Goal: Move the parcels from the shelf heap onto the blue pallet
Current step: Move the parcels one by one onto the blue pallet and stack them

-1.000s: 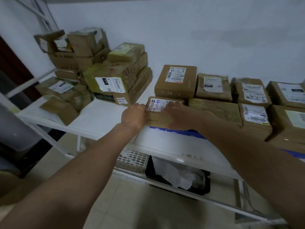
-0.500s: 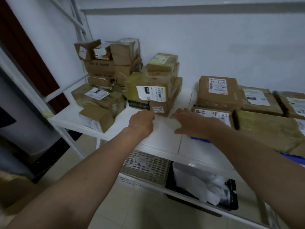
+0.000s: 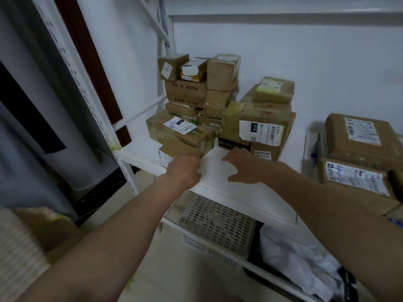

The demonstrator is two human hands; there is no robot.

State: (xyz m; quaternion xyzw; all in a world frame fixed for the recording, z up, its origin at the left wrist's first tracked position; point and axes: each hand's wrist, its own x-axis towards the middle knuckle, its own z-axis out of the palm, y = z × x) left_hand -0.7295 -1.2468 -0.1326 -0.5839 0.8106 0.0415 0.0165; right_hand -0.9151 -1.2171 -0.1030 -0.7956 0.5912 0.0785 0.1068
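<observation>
- Both my forearms reach forward over the white shelf [image 3: 229, 179], side by side, bare to the elbow.
- My left hand [image 3: 184, 171] is seen from the back, knuckles toward the heap of parcels [image 3: 220, 105]. Its fingers curl down and away from me, so I cannot tell whether they hold anything or only rest against the small box [image 3: 174, 152] at the front of the heap, which they meet at its lower edge.
- My right hand [image 3: 242, 166] lies palm down and holds nothing, fingers spread and loosely bent, thumb pointing toward my left hand. Its fingertips come just in front of the big labelled box [image 3: 259, 136] at the heap's right side; whether they touch it is unclear.
- The two hands are near each other but apart, with bare shelf between them.
- The heap sits in the back left corner of the shelf, against the wall and the shelf post, brown boxes stacked several high, some tilted.
- Right of the heap, across a strip of bare shelf, more parcels [image 3: 357, 162] lie flat with labels up; a sliver of the blue pallet [image 3: 314, 154] shows at their left edge.
- Below the shelf, under my hands, sit a pale slotted basket [image 3: 218, 225] and a white plastic bag [image 3: 298, 256].
</observation>
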